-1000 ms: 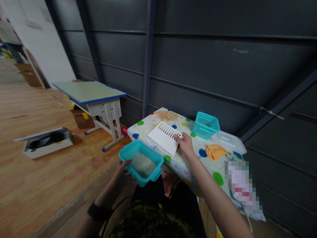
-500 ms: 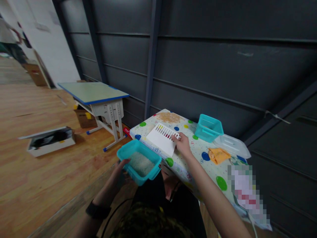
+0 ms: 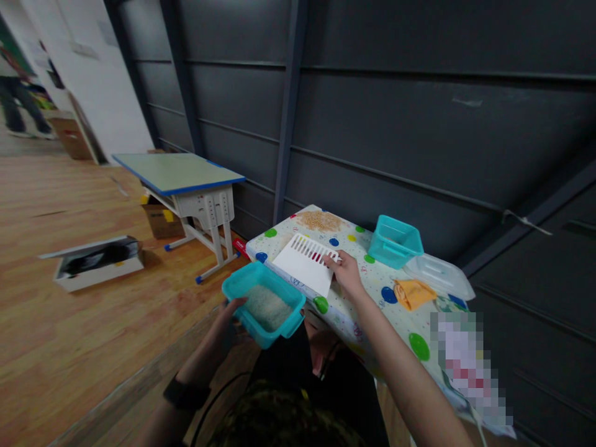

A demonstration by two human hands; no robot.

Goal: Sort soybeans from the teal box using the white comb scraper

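My left hand (image 3: 229,316) grips a teal bin of white rice (image 3: 263,303) by its near-left rim, holding it just below the table's front edge. My right hand (image 3: 345,273) pinches the right edge of a white slotted board (image 3: 303,263) that lies on the polka-dot tablecloth (image 3: 354,298). A pile of tan grains (image 3: 319,220) lies on the cloth at the far corner, beyond the board.
A second teal bin (image 3: 395,241), a clear lid (image 3: 440,275) and an orange cloth (image 3: 412,293) sit right of my hand. A blue-edged desk (image 3: 179,172) stands to the left, an open box (image 3: 95,262) on the wooden floor. A person's legs (image 3: 16,105) show far left.
The white slotted board and my right hand have shifted slightly toward the table's front-left edge. The teal bin stays in my left hand.
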